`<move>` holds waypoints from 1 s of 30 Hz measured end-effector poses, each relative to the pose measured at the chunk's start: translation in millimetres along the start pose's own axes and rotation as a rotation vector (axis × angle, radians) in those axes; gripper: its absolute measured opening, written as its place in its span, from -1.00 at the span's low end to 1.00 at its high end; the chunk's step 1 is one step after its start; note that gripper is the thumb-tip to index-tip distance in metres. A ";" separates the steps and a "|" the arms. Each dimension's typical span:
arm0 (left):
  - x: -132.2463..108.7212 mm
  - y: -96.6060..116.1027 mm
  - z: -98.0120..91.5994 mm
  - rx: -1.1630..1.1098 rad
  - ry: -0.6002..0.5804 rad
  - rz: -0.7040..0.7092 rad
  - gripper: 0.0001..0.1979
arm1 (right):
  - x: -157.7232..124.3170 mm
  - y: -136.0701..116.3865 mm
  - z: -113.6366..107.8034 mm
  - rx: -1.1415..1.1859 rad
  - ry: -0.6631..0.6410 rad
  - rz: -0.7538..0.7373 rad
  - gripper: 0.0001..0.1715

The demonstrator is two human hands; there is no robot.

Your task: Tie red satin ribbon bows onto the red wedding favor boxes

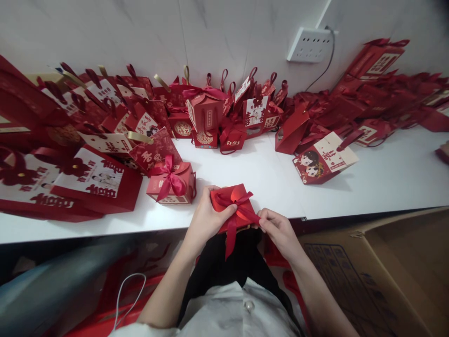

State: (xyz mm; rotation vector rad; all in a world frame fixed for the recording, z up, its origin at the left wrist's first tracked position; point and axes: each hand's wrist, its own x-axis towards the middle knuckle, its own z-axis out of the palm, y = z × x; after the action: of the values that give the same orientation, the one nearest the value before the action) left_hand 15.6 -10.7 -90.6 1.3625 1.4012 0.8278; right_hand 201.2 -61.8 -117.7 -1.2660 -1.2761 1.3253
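A small red gift box (242, 190) is at the front edge of the white table, directly before me. My left hand (209, 216) is wrapped around its left side, with the thumb pressing on the ribbon crossing at the top. A dark red satin ribbon (230, 239) is looped over the lid, and one tail hangs down the front. At the right of the box, my right hand (278, 228) pinches another part of this ribbon between thumb and fingers. Left of my hands stands a similar red box with a tied bow (171, 181).
Many red gift boxes (206, 114) line the wall across the white table (224, 166). A cream-and-red box (324, 158) lies tilted at right. Larger red boxes (98, 180) stand at left. An open cardboard carton (351, 262) is below the table edge at right. A socket panel (310, 45) is on the wall.
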 end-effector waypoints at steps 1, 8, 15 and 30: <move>-0.1 -0.4 0.1 0.003 0.000 -0.005 -0.58 | 2.0 2.0 -2.2 0.026 -0.023 -0.001 -0.62; -2.2 -3.9 -11.9 -0.108 -0.010 0.192 -0.52 | 36.4 -19.4 -12.6 0.001 0.140 -0.071 -0.64; 1.5 4.0 -25.8 0.149 -0.047 0.368 -0.86 | 49.0 -42.4 0.8 -0.244 0.061 -0.051 -0.73; -8.2 -2.4 -24.4 -0.247 0.012 0.035 -0.87 | 49.9 -30.7 4.6 -0.032 0.113 -0.026 -0.77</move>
State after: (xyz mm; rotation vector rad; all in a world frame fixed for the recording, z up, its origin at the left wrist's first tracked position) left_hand -9.0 -15.2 -84.2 1.1959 1.2413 0.9979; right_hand 190.1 -10.1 -92.0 -1.3233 -1.2348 1.2027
